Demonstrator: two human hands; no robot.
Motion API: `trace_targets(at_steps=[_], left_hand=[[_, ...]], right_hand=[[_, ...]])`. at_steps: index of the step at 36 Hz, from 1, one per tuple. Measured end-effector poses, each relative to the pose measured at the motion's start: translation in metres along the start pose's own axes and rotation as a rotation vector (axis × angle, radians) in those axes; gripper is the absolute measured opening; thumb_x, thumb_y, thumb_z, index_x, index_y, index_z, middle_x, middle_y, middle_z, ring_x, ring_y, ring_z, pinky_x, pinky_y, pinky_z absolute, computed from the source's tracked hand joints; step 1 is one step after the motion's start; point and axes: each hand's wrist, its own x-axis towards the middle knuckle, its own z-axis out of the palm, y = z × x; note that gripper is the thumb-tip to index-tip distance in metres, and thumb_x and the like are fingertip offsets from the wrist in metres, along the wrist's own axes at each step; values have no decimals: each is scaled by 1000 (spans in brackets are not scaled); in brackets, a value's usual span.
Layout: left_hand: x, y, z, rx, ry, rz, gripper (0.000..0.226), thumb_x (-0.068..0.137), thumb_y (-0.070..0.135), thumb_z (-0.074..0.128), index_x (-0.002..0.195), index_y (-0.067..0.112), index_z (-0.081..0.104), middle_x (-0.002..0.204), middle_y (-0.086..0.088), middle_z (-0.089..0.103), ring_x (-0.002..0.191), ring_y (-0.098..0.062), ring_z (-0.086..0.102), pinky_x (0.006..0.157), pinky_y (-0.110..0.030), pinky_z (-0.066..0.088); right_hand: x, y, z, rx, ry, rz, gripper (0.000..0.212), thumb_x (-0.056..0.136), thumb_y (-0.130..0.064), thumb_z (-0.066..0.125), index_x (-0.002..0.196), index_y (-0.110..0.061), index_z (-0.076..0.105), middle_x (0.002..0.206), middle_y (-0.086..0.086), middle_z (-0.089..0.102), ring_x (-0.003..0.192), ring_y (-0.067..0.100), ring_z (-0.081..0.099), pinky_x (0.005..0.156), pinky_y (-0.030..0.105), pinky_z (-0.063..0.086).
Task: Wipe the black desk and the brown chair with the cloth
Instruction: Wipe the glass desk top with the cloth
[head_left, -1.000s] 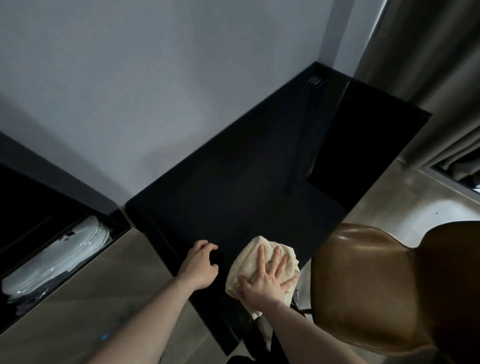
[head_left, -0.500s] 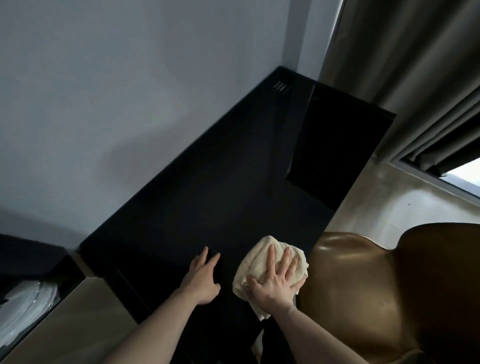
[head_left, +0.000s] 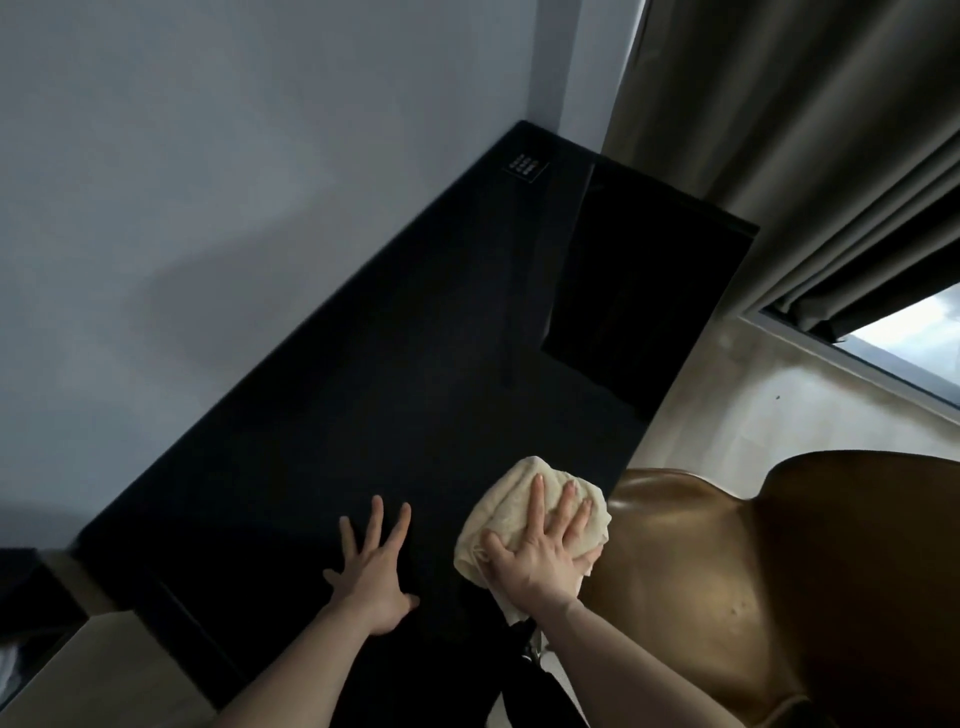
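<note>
A long black desk (head_left: 395, 374) runs from the near left toward the far corner along the grey wall. A cream cloth (head_left: 511, 506), bunched up, lies on its near right edge. My right hand (head_left: 540, 551) presses flat on the cloth with fingers spread. My left hand (head_left: 376, 569) rests flat on the bare desk top just left of it, fingers straight and splayed. The glossy brown chair (head_left: 727, 582) stands right of the desk, its seat touching or almost touching the cloth's right side.
A dark panel (head_left: 639, 301) stands upright on the desk's far right part. A small grille (head_left: 524, 167) sits in the far corner. Heavy curtains (head_left: 810, 156) hang at the right above a window (head_left: 914, 343). Pale floor lies between desk and chair. A wooden cabinet top (head_left: 88, 670) is at lower left.
The view has swung right, off the left shelf with its white bags. My left hand has gone from curled to flat and splayed on the desk. My right hand stays pressed on the cloth.
</note>
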Motion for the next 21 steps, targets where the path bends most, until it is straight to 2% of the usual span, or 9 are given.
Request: trace_targets(at_steps=[5,8,14,21], left_hand=[[3,0,3,9,2,8,118,88,24,73,152,48,-23,153,7,-47,147,-41,-30,113,-73,15],[4,1,2,57,6,14,117,87,23,71,154,44,-23,156,3,-45,148,-42,-26,117,-69,16],[13,12,-12,148,8,59,115,88,33,71,156,36,-21,160,-1,-38,151,-38,-21,121,-64,11],[32,59,-37,207,126,228,104,92,31,65,158,36,-16,161,4,-36,153,-34,-18,122,-61,14]], right_hand=[[3,1,-2,37,19,21,107,78,-80,35,153,-40,-30,154,2,-49,140,30,-48,113,70,-16],[6,0,-7,37,20,48,111,75,-79,38,153,-39,-30,154,4,-48,141,33,-46,113,72,-13],[24,8,-24,57,24,83,114,77,-80,43,151,-39,-33,153,3,-49,142,36,-42,114,71,-5],[59,22,-51,64,57,93,119,74,-83,45,150,-37,-35,150,2,-50,140,37,-44,114,70,5]])
